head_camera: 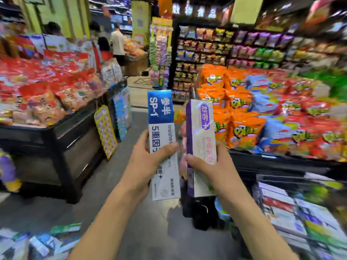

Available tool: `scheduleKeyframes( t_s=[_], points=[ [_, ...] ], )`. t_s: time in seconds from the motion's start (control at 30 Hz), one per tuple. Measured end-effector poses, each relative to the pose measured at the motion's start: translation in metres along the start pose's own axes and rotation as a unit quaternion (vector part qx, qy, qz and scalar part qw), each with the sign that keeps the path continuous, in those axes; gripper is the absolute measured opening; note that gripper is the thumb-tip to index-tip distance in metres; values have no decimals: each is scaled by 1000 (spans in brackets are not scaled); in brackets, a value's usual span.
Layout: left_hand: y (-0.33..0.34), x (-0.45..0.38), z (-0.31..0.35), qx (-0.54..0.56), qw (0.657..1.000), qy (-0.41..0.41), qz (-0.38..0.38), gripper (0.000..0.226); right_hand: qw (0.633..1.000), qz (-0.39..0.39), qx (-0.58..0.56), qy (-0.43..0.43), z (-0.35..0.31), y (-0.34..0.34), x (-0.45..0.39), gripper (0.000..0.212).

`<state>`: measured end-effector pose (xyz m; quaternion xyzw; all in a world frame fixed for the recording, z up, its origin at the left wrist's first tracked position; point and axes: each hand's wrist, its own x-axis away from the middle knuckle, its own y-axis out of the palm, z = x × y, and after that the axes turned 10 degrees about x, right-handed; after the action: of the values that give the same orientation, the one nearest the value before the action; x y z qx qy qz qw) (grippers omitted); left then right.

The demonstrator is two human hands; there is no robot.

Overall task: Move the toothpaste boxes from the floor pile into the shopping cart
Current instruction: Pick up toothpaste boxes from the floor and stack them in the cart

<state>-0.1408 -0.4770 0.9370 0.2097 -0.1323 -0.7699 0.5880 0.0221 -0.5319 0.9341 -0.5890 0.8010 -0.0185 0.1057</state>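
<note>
A person's left hand grips a long blue-and-white cardboard toothpaste box upright, thumb across its front and fingers curled behind. Just beside it, the right hand grips a long purple-and-silver cardboard toothpaste box the same way, also upright. Both boxes are raised at chest height above the grey shop floor, near each other but apart. A blurred pile of more boxes lies at lower left, and stacked boxes show at lower right. Red snack bags fill a dark counter on the left; orange snack bags are heaped on the right.
</note>
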Motion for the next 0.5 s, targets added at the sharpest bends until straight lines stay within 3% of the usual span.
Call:
scheduleKeyframes(
  t_s=[0.3,0.5],
  points=[
    [213,4,-155,22,972,-162,-167,57,971,217,68,68,66,-246,62,55],
    [331,20,-241,28,944,-242,-224,50,944,293,86,124,107,-371,103,60]
  ],
)
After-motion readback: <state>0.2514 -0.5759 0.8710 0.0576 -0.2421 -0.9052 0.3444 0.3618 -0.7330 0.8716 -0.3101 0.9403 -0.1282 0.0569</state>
